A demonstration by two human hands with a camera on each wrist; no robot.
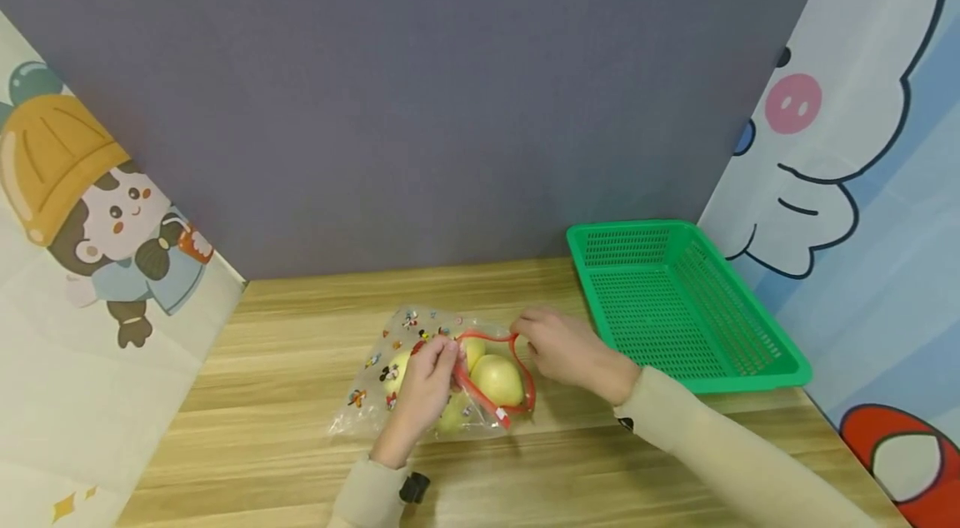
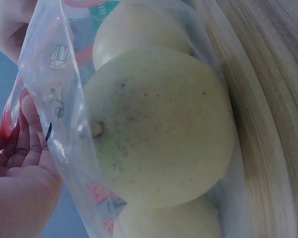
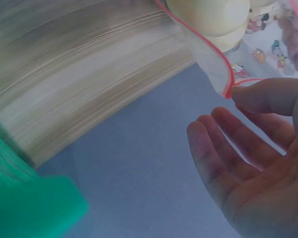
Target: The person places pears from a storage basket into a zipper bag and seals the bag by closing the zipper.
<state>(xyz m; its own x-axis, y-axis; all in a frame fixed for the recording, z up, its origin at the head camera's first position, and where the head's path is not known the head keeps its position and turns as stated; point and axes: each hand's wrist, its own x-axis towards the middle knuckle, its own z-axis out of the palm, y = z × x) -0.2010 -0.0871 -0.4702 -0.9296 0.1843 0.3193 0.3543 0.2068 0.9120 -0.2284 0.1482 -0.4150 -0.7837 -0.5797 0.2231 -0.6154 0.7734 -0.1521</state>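
Left grip (image 1: 423, 391) and right grip (image 1: 567, 349) flank bag mouth (image 1: 481, 396)

No text, label, brand, number or sign can be read in any view.

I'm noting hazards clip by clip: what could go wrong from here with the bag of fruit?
The bag gapes open with a round fruit just inside its mouth, so that fruit might roll out if the bag tips.
The right hand pinches only a small part of the red rim, so the thin edge could slip away.
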